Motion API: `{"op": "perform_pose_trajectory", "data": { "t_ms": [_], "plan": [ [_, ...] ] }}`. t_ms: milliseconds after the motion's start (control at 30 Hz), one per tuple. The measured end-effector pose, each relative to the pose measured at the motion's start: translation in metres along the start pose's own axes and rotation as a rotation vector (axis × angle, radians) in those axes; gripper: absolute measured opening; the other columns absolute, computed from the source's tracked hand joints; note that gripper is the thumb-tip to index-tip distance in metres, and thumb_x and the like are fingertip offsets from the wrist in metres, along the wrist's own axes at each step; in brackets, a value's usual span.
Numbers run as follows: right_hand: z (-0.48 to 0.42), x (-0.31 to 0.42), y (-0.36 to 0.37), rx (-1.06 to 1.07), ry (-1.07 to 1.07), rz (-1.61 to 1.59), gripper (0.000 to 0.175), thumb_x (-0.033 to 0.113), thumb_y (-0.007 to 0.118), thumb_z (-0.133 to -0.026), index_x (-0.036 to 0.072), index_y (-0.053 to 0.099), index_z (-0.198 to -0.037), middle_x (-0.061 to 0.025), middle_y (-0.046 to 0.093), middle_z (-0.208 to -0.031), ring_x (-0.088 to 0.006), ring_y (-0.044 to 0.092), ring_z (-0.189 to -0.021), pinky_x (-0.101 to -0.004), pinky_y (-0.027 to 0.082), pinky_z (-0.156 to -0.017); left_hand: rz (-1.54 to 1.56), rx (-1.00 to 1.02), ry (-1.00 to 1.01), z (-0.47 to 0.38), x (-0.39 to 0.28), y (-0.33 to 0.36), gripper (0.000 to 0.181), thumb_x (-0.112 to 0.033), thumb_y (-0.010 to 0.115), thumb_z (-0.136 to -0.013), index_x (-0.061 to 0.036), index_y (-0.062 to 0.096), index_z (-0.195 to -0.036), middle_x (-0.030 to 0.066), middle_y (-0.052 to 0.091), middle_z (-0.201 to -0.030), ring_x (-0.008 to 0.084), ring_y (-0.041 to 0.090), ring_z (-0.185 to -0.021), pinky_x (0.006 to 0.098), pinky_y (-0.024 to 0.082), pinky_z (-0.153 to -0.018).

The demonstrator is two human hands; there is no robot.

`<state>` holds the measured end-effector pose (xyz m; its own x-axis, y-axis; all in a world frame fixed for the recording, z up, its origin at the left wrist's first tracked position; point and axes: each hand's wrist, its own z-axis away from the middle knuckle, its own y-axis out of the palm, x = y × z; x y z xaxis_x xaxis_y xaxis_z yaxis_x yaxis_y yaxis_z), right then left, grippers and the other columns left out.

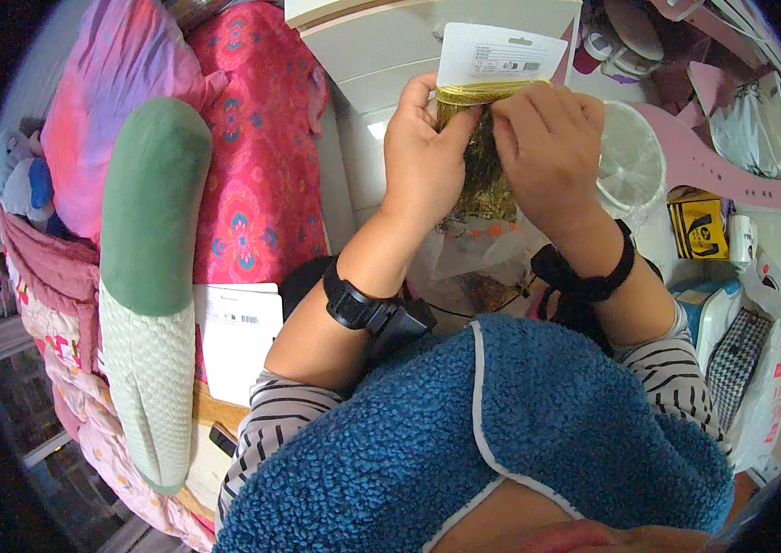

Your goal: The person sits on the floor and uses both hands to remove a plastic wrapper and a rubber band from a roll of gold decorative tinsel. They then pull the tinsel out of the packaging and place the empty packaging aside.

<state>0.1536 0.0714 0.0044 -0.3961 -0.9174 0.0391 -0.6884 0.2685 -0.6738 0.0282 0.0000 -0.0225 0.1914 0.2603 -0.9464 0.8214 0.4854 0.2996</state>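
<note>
A white backing card with a hanger slot and printed writing is held up before me. Gold metallic cord is wound across its lower part. My left hand grips the left side, thumb in front and fingers behind. At the right end of the windings, the bent fingers of my right hand pinch the cord; the fingertips are partly hidden. Dark gold tinsel-like strands show below and between the hands. Beneath them lies a clear plastic bag with orange marks.
Left of me are a long green-and-white cushion, a pink patterned cloth, white printed cards and a dark phone-like object. Drawers stand ahead. To the right are a plastic-lined bin and a yellow-black box.
</note>
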Motion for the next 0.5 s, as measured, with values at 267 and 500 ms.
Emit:
{"op": "perform_pose_trajectory", "data": {
  "t_ms": [267, 500],
  "plan": [
    [0.000, 0.002, -0.011, 0.072, 0.138, -0.068, 0.017, 0.010, 0.076, -0.079, 0.011, 0.067, -0.093, -0.0041, 0.063, -0.085, -0.0233, 0.063, -0.086, -0.0400, 0.041, -0.082, 0.016, -0.095, -0.031, -0.004, 0.000, -0.006, 0.028, 0.002, 0.059, -0.097, 0.0019, 0.057, -0.125, 0.0109, 0.070, -0.120, 0.0166, 0.065, -0.110, 0.0294, 0.050, -0.097],
    [-0.002, 0.000, 0.003, -0.052, 0.013, -0.075, 0.016, 0.014, 0.074, -0.079, 0.012, 0.065, -0.091, -0.0049, 0.063, -0.086, -0.0263, 0.062, -0.084, -0.0414, 0.042, -0.079, 0.092, -0.011, -0.023, -0.002, 0.002, -0.002, 0.026, 0.002, 0.058, -0.098, 0.0046, 0.056, -0.123, 0.0117, 0.068, -0.122, 0.0162, 0.064, -0.112, 0.0286, 0.048, -0.097]
  ]
}}
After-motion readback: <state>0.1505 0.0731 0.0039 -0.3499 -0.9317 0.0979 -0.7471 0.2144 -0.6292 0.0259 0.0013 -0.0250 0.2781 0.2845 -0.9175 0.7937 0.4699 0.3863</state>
